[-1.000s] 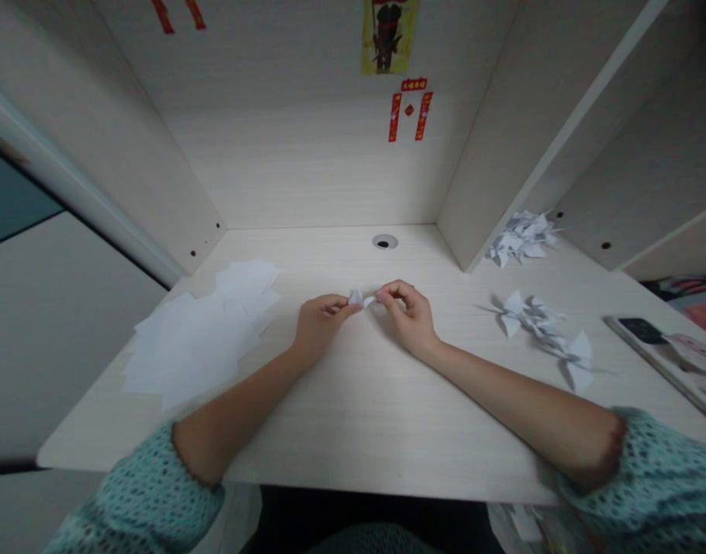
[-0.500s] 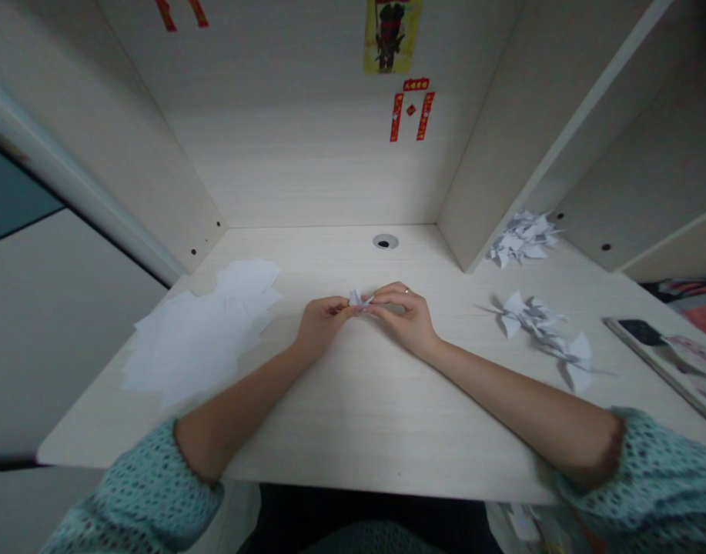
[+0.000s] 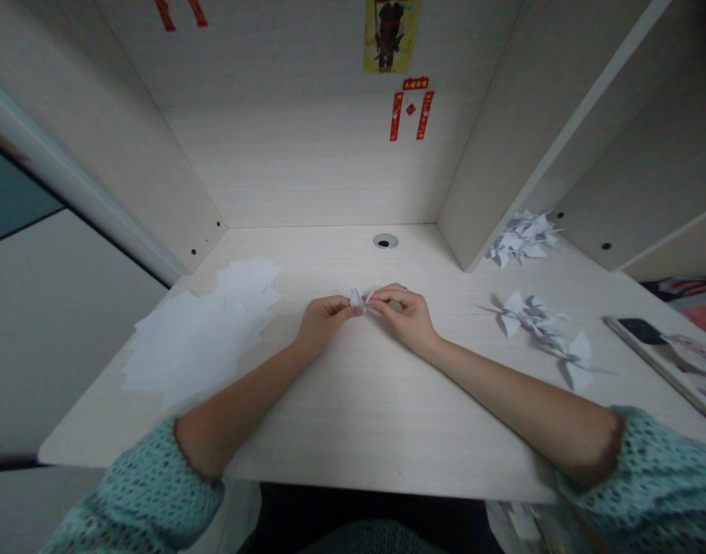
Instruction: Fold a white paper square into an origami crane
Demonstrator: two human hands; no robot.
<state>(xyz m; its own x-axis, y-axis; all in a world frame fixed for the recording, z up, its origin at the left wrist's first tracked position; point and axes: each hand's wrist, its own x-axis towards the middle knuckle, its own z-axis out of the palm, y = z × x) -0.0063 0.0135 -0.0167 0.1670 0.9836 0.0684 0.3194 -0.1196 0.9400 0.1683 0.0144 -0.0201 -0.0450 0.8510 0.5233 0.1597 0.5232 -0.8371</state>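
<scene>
A small white folded paper piece is pinched between both my hands above the middle of the pale wooden desk. My left hand grips its left side with thumb and fingertips. My right hand, wearing a ring, pinches its right side with the fingers curled. Most of the paper piece is hidden by my fingertips.
A loose spread of flat white paper sheets lies at the left. Several folded paper figures lie at the right, with another heap on the shelf beyond. A phone and a book sit at the far right. A cable hole is at the back.
My right hand has moved closer to my left, its fingers closing in on the paper piece. The piece now stands more upright between the fingertips.
</scene>
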